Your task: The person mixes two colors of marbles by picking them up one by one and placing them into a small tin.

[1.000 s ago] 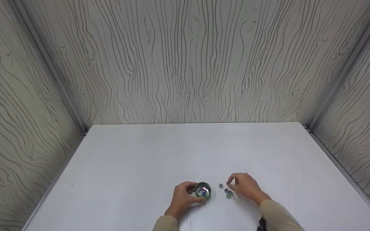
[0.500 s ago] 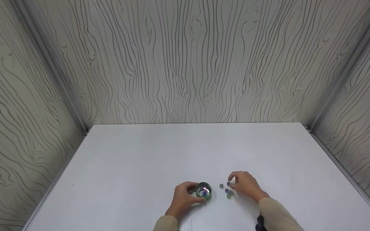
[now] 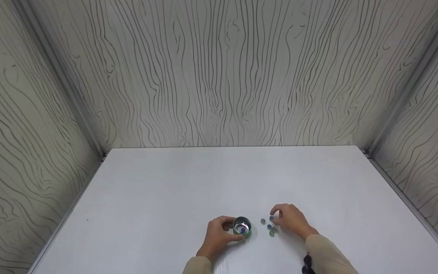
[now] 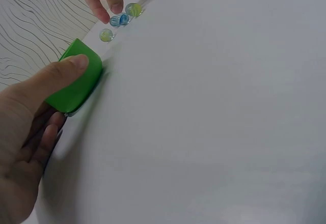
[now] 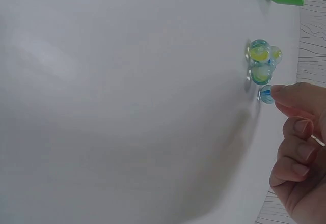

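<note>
Low in the head view, the left hand (image 3: 216, 233) grips a round green cup (image 4: 77, 90) while the right hand (image 3: 293, 221) pinches a blue-streaked clear glass marble (image 5: 265, 96), perhaps slick enough to slip

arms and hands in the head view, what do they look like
The left hand and right hand are bare, without gloves. The left sleeve and right sleeve are beige. A black object shows beside the right one; its kind is unclear.
</note>
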Tool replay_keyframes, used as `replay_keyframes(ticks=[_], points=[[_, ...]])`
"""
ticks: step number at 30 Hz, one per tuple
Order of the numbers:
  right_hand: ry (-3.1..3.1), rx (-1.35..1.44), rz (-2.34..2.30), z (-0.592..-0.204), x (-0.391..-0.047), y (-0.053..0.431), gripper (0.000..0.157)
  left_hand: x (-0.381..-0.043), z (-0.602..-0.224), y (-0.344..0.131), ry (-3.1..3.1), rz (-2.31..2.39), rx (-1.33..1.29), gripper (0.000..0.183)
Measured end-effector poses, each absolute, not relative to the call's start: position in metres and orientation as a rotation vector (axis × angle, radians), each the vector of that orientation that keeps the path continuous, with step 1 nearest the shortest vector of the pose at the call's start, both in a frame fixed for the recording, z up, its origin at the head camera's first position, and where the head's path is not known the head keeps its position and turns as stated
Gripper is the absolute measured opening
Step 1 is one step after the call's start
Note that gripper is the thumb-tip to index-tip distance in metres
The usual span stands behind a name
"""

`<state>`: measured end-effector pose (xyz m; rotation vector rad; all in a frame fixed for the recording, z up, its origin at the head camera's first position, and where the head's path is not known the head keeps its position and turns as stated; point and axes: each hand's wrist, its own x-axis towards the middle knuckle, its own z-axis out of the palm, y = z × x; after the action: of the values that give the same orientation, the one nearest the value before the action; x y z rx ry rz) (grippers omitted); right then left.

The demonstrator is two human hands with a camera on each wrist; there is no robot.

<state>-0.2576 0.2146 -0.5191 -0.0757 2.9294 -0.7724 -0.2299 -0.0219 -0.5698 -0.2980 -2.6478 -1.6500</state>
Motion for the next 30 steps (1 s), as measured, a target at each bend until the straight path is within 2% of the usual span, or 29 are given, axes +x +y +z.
replay_keyframes(ticks=[30], points=[[2.952, -0.109, -0.797, -0.531, -0.258, 0.215, 0.013, -0.230, -0.569, -0.022, -2.643, -1.631, -0.324, 0.052]])
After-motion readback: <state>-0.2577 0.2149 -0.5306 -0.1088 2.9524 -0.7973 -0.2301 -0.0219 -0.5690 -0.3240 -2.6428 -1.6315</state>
